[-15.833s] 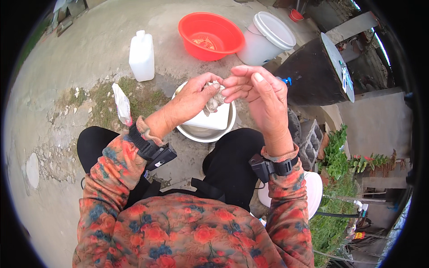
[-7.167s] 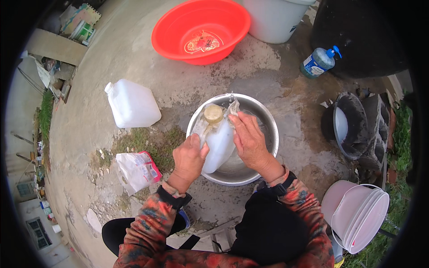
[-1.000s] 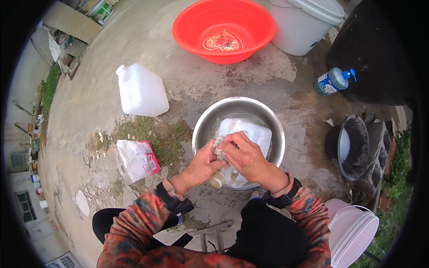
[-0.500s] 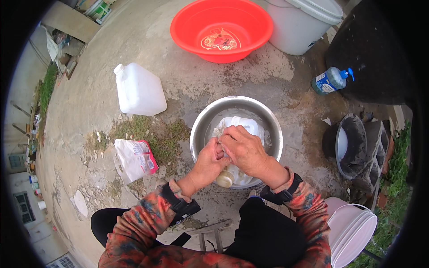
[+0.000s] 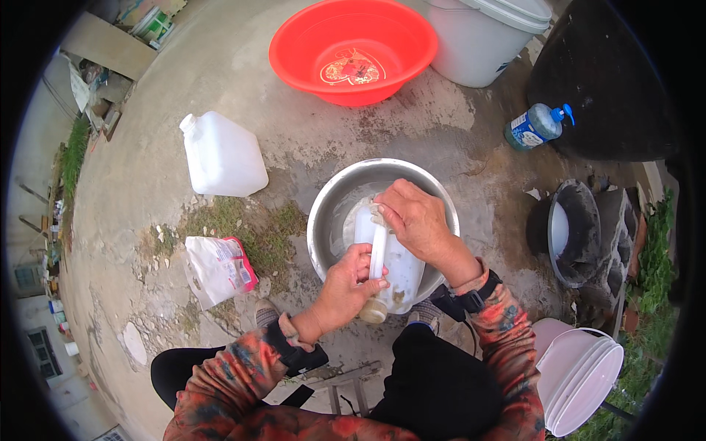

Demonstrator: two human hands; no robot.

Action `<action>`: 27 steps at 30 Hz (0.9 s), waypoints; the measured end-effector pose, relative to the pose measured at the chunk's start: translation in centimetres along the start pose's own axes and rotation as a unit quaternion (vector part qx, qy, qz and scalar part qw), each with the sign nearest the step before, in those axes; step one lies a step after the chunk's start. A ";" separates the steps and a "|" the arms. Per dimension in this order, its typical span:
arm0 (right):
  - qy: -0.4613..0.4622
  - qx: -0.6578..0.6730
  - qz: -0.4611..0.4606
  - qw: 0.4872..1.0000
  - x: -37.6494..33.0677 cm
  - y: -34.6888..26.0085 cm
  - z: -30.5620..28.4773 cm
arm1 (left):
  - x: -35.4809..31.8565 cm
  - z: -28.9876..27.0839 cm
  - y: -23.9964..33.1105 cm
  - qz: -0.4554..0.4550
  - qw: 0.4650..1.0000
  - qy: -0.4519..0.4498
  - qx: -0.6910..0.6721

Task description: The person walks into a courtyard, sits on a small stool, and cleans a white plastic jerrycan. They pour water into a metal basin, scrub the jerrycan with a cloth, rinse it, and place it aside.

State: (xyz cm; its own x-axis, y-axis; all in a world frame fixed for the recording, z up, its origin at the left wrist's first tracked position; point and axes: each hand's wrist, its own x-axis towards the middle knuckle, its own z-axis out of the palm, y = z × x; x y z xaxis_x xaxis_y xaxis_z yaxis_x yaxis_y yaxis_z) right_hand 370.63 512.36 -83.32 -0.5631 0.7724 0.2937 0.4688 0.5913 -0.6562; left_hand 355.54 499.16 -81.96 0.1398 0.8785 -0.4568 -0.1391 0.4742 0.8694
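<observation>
A white plastic jug (image 5: 403, 270) lies tilted in a round metal basin (image 5: 318, 253), its handle facing up and its dirty, brownish cap (image 5: 373, 311) toward me at the basin's near rim. My left hand (image 5: 344, 288) is closed around the handle close to the cap. At the handle's far end my right hand (image 5: 421, 224) is closed, pressing a small pale wad, perhaps a rag (image 5: 376, 214), against the jug. Most of that wad is hidden under the fingers. Brownish smudges mark the jug's side. Some water shows in the basin.
Beyond the basin stand a red tub (image 5: 353, 55) and a lidded white bucket (image 5: 485, 40). A second white jug (image 5: 223, 154) and a plastic bag (image 5: 219, 268) lie left. Rightward are a blue pump bottle (image 5: 535, 127), black tub (image 5: 573, 234) and pinkish bucket (image 5: 581, 378).
My hands were together over the jug and have moved apart. The jug has turned so its handle faces up; my left hand now grips it, and my right hand has shifted to the far end.
</observation>
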 end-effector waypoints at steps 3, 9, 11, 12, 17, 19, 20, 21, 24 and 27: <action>-0.047 -0.014 -0.068 0.996 -1.2 -2.7 -0.3 | 1.1 -0.1 0.2 0.020 1.000 0.002 0.005; 0.046 -0.016 0.102 0.994 1.3 3.7 1.1 | -0.1 0.0 1.2 -0.006 1.000 0.022 -0.011; 0.068 -0.003 0.139 0.988 0.8 7.7 1.8 | -0.9 -0.4 1.8 0.021 0.997 0.064 -0.033; 0.069 -0.017 0.147 0.987 0.1 9.5 2.4 | -1.3 -0.6 2.1 0.026 0.996 0.081 -0.035; -0.097 -0.180 0.057 0.977 -6.6 13.3 8.5 | -1.7 -0.7 2.6 0.049 0.994 0.074 0.064; -0.162 -0.230 0.000 0.960 -10.2 13.7 9.9 | -0.8 -1.2 2.8 0.042 0.990 0.038 0.127; -0.235 -0.250 0.006 0.939 -11.1 13.9 10.4 | -0.5 -1.4 2.9 0.044 0.985 0.021 0.163; -0.260 -0.238 0.024 0.935 -11.4 14.2 10.6 | -0.3 -1.7 3.1 0.062 0.983 0.018 0.174; -0.329 -0.164 0.130 0.921 -10.4 13.8 9.1 | 0.5 -2.3 3.4 0.077 0.983 0.001 0.165; -0.193 -0.020 0.168 0.966 -7.1 10.7 4.5 | 1.0 -2.7 3.8 0.029 0.992 -0.022 0.120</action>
State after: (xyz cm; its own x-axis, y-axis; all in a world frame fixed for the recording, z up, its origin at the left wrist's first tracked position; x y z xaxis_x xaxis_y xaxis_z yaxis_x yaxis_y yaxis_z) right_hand 376.57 512.19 -95.51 -0.5832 0.7824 -0.2183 0.6906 0.3362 -0.6404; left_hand 352.47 502.00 -79.66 0.1813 0.8979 -0.4011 0.0877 0.3915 0.9160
